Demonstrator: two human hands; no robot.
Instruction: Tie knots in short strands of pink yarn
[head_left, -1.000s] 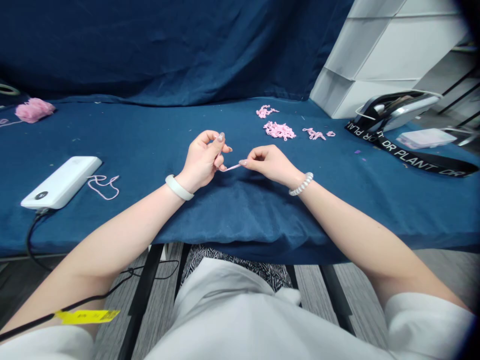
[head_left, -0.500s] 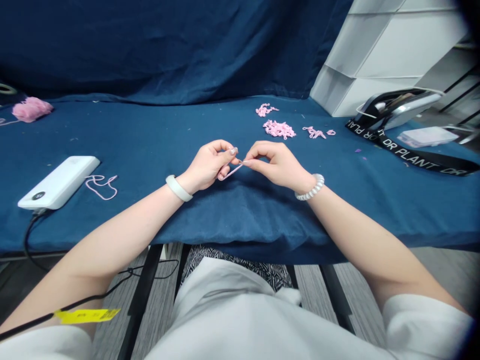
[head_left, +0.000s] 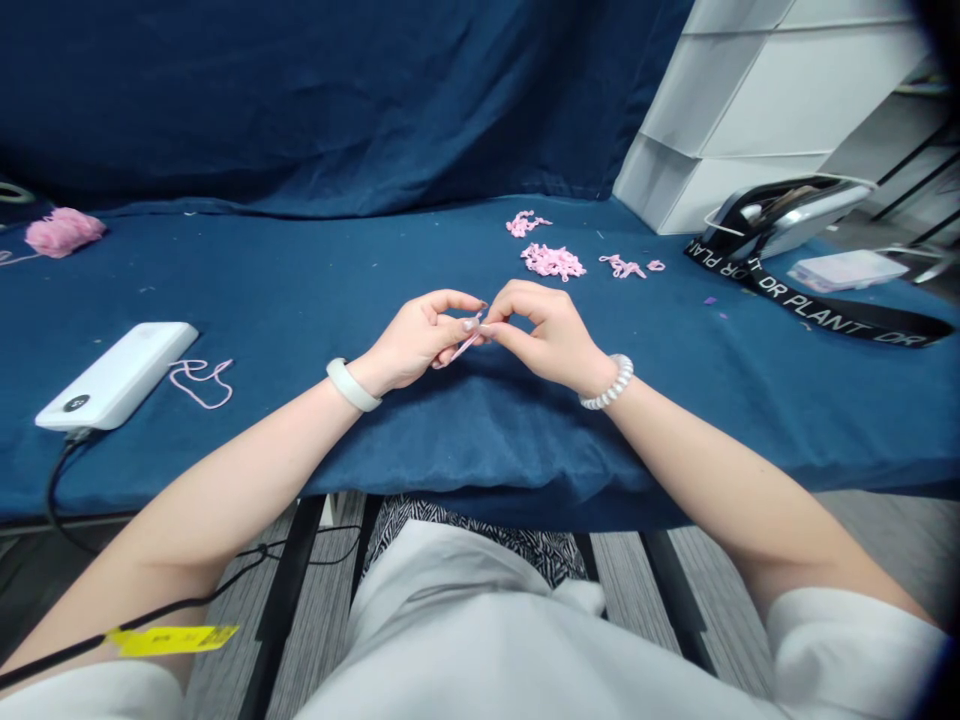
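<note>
A short length of pink yarn [head_left: 466, 346] is pinched between my two hands, above the front part of the table. My left hand [head_left: 422, 340], with a pale band at its wrist, is closed on the yarn with thumb and fingers. My right hand [head_left: 541, 330], wearing a beaded bracelet, pinches the same yarn at the fingertips, which touch those of the left. The exact shape of the yarn between the fingers is too small to make out. Beyond the hands lies a pile of small pink yarn pieces [head_left: 553, 261].
A smaller pink cluster [head_left: 527, 223] and a few pieces [head_left: 622, 266] lie near the pile. A white power bank [head_left: 120, 375] with a cable, a loose pink strand [head_left: 202, 382] and a pink yarn ball [head_left: 65, 232] are left. White boxes [head_left: 735, 100] and a black lanyard [head_left: 832, 310] are right.
My fingertips have come closer together, and the left thumb now presses against the yarn by the right fingertips. Less yarn stretches between the hands. The view has shifted slightly.
</note>
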